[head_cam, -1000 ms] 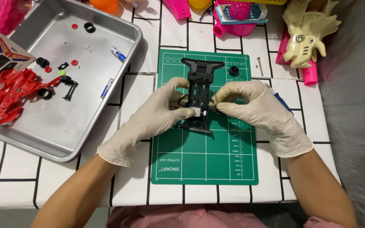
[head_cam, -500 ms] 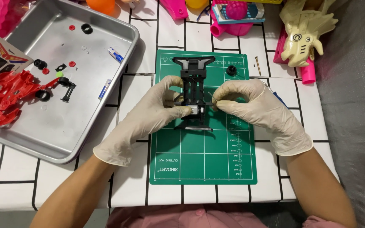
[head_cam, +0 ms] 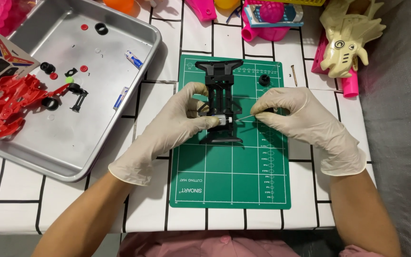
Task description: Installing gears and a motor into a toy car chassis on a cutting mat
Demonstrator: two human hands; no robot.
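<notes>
Lying in the upper half of the green cutting mat (head_cam: 229, 176), the black toy car chassis (head_cam: 222, 102) is set with its long axis running away from the person, the wide bumper end toward the far mat edge and the narrower end toward the mat's middle. The mat sits on the tiled bench (head_cam: 20, 190), its near edge close to the bench's front edge. Open mat surface is left on the near side of the chassis. To the left, a strip of bare bench is left between the mat and the metal tray (head_cam: 72, 157), in which a red car body (head_cam: 13, 102) and small black and red parts are kept. Along the far side, pink and yellow toys (head_cam: 348, 40) are crowded close to the mat's far edge. A small black part (head_cam: 263, 79) lies on the mat just right of the chassis's bumper end.

The gloved left hand (head_cam: 172, 126) is curled against the left side of the chassis, thumb and fingers pinched at a small silver piece (head_cam: 222, 121) seated in it. The gloved right hand (head_cam: 300, 121) is closed in a pinch on a thin metal rod (head_cam: 244, 117), which is held crosswise, its tip at the silver piece.
</notes>
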